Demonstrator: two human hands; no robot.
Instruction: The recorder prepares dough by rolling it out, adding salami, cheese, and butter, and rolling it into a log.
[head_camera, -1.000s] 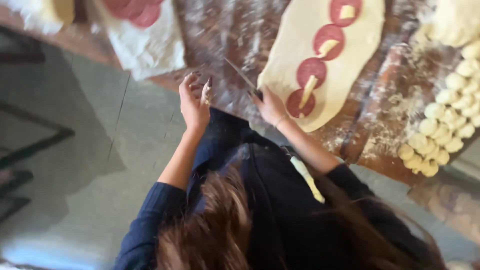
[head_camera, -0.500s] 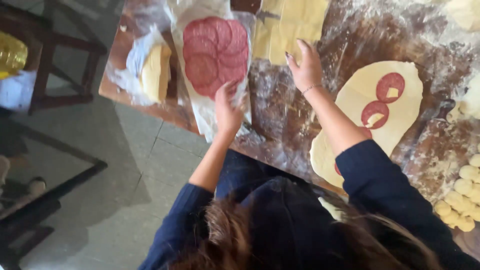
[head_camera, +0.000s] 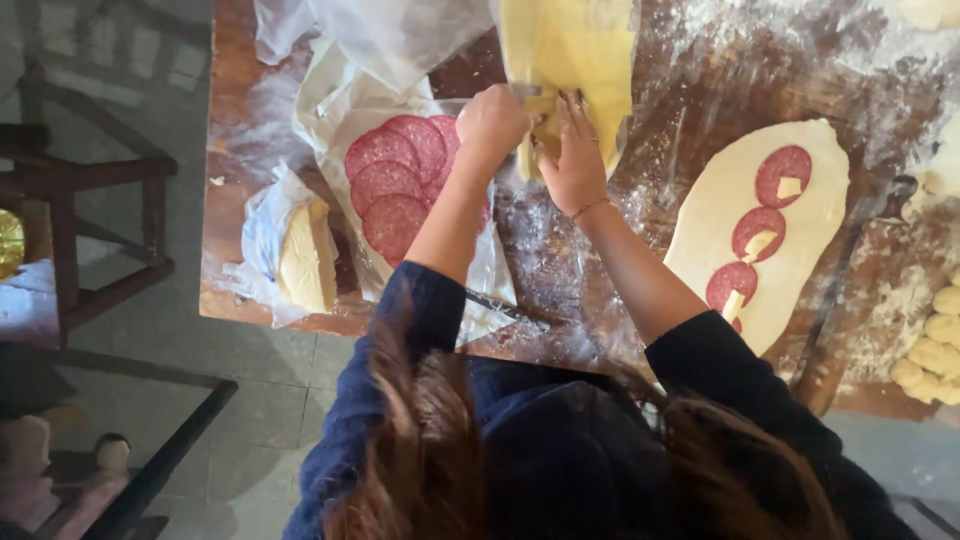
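Left hand (head_camera: 492, 122), right hand (head_camera: 573, 160), both gripping cheese slices (head_camera: 570, 50)

Table (head_camera: 250, 290): brown wood, worn, dusted matt white with flour
Cheese slices (head_camera: 580, 50): pale yellow, smooth, waxy sheen, upper middle of frame
Salami (head_camera: 395, 180): red, speckled, slightly glossy
Wrapper (head_camera: 330, 100): white paper, crinkled
Dough (head_camera: 820, 230): cream, smooth, matt, at right
Sleeves (head_camera: 420, 310): dark blue cloth, soft
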